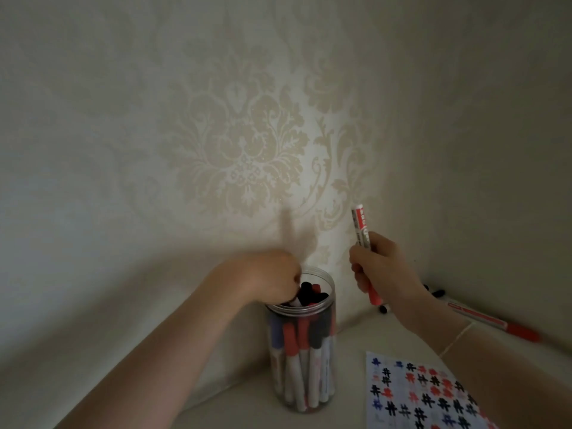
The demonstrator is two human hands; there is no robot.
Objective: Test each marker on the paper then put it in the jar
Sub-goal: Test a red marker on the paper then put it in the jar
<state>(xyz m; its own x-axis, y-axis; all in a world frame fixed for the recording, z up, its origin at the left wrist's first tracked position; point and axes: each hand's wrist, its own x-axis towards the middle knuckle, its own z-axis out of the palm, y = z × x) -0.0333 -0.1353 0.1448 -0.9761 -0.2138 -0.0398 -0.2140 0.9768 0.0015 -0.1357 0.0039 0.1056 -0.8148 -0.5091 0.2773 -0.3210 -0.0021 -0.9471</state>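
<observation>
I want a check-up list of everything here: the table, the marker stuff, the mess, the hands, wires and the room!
Surface: pale tabletop set in a wall corner.
Job's things: clear jar upright, nearly full of markers; paper covered in black, red and blue test marks; red marker in hand, cap end down.
Clutter: another red marker lying by the right wall; small black pieces behind the wrist, too small to identify.
Hands: left hand at the jar mouth, blurred, fingers among the marker tops; right hand grips the red marker.
Cables: nothing seen.
Surroundings: cream damask wallpaper, dim light.
</observation>
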